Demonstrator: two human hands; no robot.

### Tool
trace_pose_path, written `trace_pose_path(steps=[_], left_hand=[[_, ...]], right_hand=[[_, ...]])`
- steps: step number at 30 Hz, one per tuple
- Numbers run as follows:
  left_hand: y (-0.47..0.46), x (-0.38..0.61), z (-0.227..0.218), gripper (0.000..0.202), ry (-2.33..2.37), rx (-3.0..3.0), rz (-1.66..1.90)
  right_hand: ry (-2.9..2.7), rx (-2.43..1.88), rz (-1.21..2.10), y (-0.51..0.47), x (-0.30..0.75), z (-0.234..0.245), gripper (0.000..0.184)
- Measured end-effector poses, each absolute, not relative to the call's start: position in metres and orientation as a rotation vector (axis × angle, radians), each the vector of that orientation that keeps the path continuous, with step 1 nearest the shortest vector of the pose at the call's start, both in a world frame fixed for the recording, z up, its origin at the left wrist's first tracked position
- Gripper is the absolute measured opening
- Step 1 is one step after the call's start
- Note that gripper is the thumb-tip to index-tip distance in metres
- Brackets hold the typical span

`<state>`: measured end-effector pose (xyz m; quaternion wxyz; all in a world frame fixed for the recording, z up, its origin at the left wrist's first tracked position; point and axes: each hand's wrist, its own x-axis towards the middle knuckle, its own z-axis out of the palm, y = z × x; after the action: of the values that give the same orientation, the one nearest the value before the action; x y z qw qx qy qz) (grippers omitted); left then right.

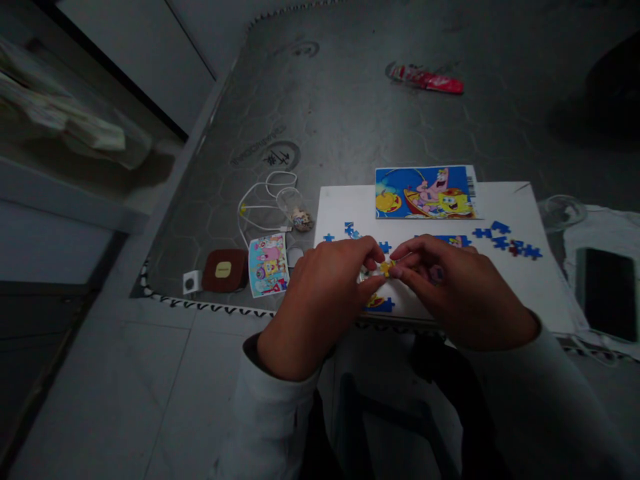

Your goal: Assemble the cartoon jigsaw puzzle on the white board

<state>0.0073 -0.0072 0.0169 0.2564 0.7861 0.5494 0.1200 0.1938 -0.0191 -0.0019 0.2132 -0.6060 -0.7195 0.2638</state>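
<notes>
A small yellow jigsaw puzzle piece (386,268) is between my two hands, just over the white board. My right hand (450,283) pinches its right side with thumb and forefinger, the other fingers curled. The thumb and forefinger of my left hand (333,287) close around its left side. Under and beside my hands lie joined blue and yellow pieces (383,305) and a blue piece (385,247). Part of a blue assembled strip (457,240) shows behind my right hand. A cartoon picture card (425,193) lies at the board's far edge.
Several loose blue pieces (507,241) lie on the right of the white board (345,200). Left of it are a second picture card (269,265), a brown box (225,270) and a white cable (260,207). A phone (607,293) lies right; a red packet (430,80) lies far back.
</notes>
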Motion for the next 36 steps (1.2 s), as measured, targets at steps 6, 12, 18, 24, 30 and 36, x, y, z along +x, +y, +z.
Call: trace_pose_path(steps=[6, 12, 18, 24, 30, 36], left_hand=[[-0.006, 0.008, 0.021, 0.018, 1.476, 2.307, 0.322], [-0.003, -0.001, 0.024, 0.018, 1.642, 2.363, 0.197], [0.003, -0.020, 0.022, 0.017, 1.950, 2.237, 0.032], [0.004, -0.018, 0.021, 0.021, 1.967, 2.224, -0.003], [0.004, -0.018, 0.022, 0.023, 1.871, 2.206, 0.022], [0.005, -0.018, 0.021, 0.021, 1.904, 2.202, 0.015]], right_hand=[[-1.967, -1.672, 0.709, -0.020, 0.193, -0.001, 0.009], [-1.964, -1.777, 0.620, -0.019, 0.193, 0.001, 0.014], [-2.011, -1.818, 0.585, -0.019, 0.196, -0.004, 0.014], [-2.069, -1.802, 0.597, -0.019, 0.197, -0.007, 0.013], [-2.168, -1.822, 0.547, -0.019, 0.199, -0.004, 0.014], [-2.220, -1.817, 0.519, -0.018, 0.199, -0.003, 0.015]])
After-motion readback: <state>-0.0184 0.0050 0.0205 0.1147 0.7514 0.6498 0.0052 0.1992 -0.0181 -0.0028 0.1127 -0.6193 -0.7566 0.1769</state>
